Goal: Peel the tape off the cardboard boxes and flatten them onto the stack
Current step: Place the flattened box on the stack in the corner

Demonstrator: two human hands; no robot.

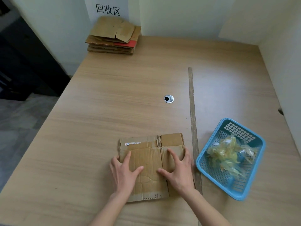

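Note:
A flattened brown cardboard box (150,159) lies on the wooden table (114,95) near its front edge. A torn white label remnant shows near the box's top left. My left hand (124,172) presses on the box's left side with fingers spread and straight. My right hand (178,168) presses on its right side, fingers spread the same way. A stack of flattened cardboard boxes (114,35) sits at the table's far left corner, against the wall.
A blue plastic basket (211,173) holding crumpled yellowish tape (226,154) stands to the right of the box. A long wooden strip (193,119) runs down the table between box and basket. A metal cable hole (168,99) lies mid-table. A sign hangs above the stack.

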